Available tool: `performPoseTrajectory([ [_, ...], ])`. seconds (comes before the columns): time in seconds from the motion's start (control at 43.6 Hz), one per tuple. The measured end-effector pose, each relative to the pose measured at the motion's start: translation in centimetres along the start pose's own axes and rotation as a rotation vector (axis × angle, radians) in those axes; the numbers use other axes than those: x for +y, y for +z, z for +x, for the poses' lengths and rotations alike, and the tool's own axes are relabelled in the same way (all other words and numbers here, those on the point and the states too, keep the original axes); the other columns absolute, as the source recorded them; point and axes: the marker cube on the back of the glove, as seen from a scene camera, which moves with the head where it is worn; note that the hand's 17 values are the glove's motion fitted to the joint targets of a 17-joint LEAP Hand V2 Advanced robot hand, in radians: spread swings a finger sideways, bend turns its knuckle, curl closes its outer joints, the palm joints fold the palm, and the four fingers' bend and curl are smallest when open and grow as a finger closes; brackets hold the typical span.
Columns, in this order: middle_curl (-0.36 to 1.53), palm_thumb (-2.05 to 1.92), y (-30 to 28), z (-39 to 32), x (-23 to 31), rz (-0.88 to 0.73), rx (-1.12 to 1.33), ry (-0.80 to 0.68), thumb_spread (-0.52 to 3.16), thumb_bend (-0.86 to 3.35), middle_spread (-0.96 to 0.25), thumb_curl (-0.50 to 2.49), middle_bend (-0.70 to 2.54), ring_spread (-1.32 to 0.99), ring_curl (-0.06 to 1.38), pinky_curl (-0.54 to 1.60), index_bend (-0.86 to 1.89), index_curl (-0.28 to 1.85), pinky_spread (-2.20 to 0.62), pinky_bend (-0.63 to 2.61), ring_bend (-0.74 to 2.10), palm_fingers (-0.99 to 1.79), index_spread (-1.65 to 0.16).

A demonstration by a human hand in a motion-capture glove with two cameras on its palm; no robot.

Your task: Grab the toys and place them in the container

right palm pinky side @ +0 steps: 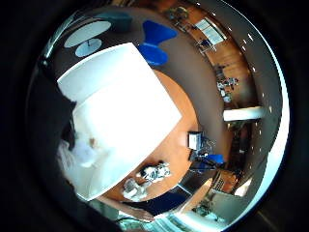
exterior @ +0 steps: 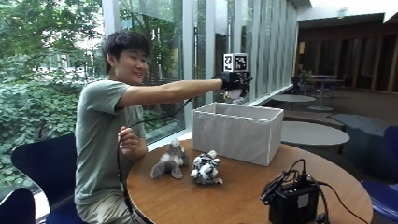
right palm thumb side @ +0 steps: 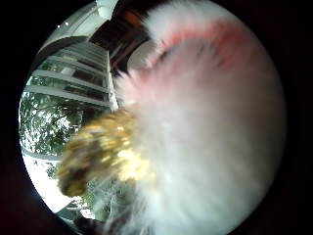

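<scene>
Round wooden worktop (exterior: 236, 191), frame centre: gloved right hand (exterior: 235, 86) above the white fabric container (exterior: 236, 130), fingers apparently closed around a fluffy white-pink toy (right palm thumb side: 205, 132). Grey plush (exterior: 169, 161) and striped plush (exterior: 205, 169) wait lower centre.

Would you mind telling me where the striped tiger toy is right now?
In the outside view, the striped tiger toy sits on the round table, just beside the grey plush toy and in front of the white container.

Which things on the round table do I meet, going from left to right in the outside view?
Grey plush toy → striped tiger plush → white fabric container → black box with cables.
</scene>
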Motion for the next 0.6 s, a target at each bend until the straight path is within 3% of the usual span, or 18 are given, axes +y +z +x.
performPoseTrajectory([
  [0.023,0.84,0.69,0.2,-0.1,0.0,-0.031,0.007,0.01,0.48,0.02,-0.26,0.95,0.71,-0.34,0.65,0.55,0.64,0.82,-0.36,1.13,1.39,0.74,-0.26],
  [0.115,0.75,0.53,0.9,0.0,0.3,-0.19,0.054,0.038,0.68,-0.06,-0.27,0.89,0.43,-0.33,0.64,0.55,0.51,0.82,-0.36,1.2,1.39,0.48,-0.26],
  [0.137,0.79,0.46,0.8,0.2,0.5,-0.207,0.06,0.041,0.75,-0.09,-0.27,0.86,0.58,-0.32,0.6,0.54,0.37,0.78,-0.32,1.13,1.21,0.16,-0.26],
  [0.16,0.74,0.4,0.6,0.4,0.8,-0.208,0.058,0.043,0.8,-0.1,-0.22,0.83,0.44,-0.25,0.61,0.6,0.27,0.78,-0.26,1.2,1.1,-0.32,-0.24],
  [0.183,0.72,0.36,0.4,0.7,1.0,-0.195,0.052,0.045,0.85,-0.09,-0.18,0.8,0.38,-0.21,0.6,0.61,0.22,0.77,-0.22,1.22,0.99,-0.5,-0.23],
  [0.344,0.6,0.26,-3.2,5.4,5.4,-0.11,0.039,0.136,1.07,-0.04,-0.08,0.7,0.19,-0.11,0.4,0.48,0.06,0.52,-0.09,1.11,0.64,-0.31,-0.22],
  [0.435,0.56,0.23,-5.2,9.0,7.6,-0.074,0.019,0.471,1.15,-0.03,-0.06,0.65,0.16,-0.08,0.36,0.45,0.07,0.46,-0.05,1.06,0.58,-0.24,-0.21],
  [0.458,0.55,0.22,-5.6,9.8,8.5,-0.067,0.019,0.485,1.16,-0.03,-0.06,0.63,0.16,-0.07,0.35,0.44,0.07,0.45,-0.04,1.05,0.57,-0.24,-0.21],
  [0.527,0.54,0.2,-6.6,12.5,12.6,-0.071,0.073,0.3,1.21,-0.02,-0.05,0.6,0.18,-0.06,0.34,0.42,0.08,0.42,-0.02,1.01,0.54,-0.19,-0.21],
  [0.596,0.53,0.18,-7.4,15.5,16.3,-0.098,0.122,0.295,1.24,-0.02,-0.06,0.57,0.18,-0.05,0.34,0.41,0.08,0.4,-0.02,0.97,0.54,-0.17,-0.21],
])
